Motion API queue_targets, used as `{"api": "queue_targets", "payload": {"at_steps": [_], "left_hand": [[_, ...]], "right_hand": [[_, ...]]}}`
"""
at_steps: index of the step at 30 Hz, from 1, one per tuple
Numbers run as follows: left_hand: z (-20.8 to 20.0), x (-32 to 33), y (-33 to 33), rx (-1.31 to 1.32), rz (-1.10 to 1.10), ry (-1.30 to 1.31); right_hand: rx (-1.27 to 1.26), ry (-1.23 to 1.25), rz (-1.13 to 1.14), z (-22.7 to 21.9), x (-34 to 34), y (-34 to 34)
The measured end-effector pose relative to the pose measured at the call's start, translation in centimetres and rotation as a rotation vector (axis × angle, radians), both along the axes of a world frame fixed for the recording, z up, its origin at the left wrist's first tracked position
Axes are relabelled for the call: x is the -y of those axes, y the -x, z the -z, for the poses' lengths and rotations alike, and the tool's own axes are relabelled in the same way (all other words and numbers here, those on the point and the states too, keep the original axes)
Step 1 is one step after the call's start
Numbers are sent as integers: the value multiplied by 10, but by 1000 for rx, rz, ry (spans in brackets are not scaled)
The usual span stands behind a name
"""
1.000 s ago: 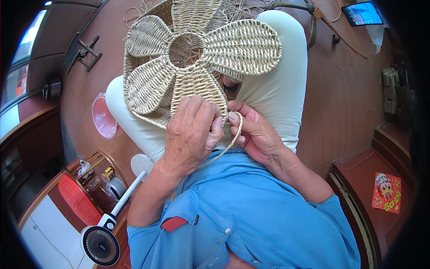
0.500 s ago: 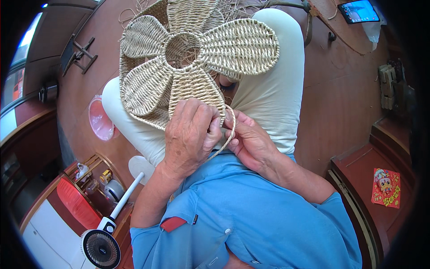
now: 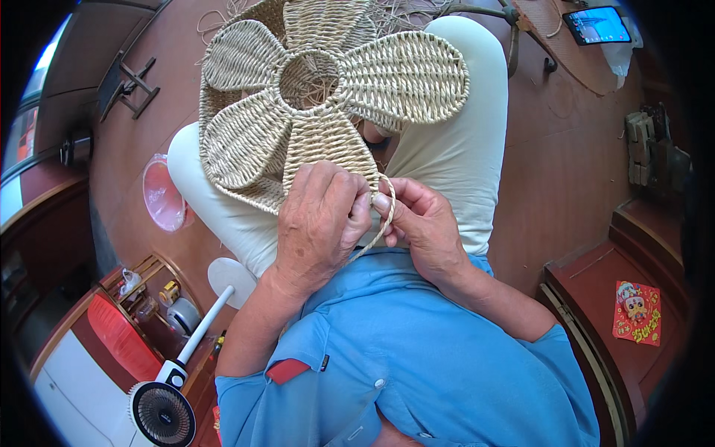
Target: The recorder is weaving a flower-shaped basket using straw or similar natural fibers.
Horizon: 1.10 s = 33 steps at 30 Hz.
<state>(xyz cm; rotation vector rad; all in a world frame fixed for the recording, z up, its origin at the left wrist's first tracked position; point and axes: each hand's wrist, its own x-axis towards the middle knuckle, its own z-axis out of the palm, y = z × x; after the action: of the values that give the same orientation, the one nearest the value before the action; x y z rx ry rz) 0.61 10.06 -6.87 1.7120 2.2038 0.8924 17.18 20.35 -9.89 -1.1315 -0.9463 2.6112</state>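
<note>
A flower-shaped basket [image 3: 406, 74] of twisted straw cord rests between my knees, its petals spread around a round opening. My left hand [image 3: 316, 223] is closed over the lower end of the nearest petal [image 3: 328, 145], its fingertips hidden. Beside it, my right hand [image 3: 424, 223] has thumb and fingers pinched together at that petal's right edge, where the straw cord [image 3: 390, 212] comes off. The cord loops outward past the right thumb and runs down toward my lap. Exactly which strand lies under the right fingertips is hard to see.
Loose straw strands [image 3: 402, 11] lie beyond the basket. A pink bin with a plastic liner [image 3: 164, 195] stands left of my knee. At lower left are a white fan [image 3: 162, 413] and a wooden rack [image 3: 153, 272]. A lit phone [image 3: 596, 26] lies at upper right.
My right hand has turned and risen slightly, bringing its thumb up onto the petal's edge. The left hand keeps its hold, and the basket sits slightly farther right in view.
</note>
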Motion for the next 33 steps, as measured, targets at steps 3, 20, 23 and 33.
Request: {"api": "queue_targets", "payload": {"at_steps": [3,20,23,33], "left_hand": [[-1,2,0,46,-20,-34],[-8,13,-1,297,-150,-11],[-8,13,0,200,-93,-9],[-13,12,-8,19,-52,3]], "right_hand": [[-27,15,-35,0,-3,1],[-212,215,-200,13,-16,1],[-226,215,-214,16,-18,0],[-203,270,-236,15,-25,1]]}}
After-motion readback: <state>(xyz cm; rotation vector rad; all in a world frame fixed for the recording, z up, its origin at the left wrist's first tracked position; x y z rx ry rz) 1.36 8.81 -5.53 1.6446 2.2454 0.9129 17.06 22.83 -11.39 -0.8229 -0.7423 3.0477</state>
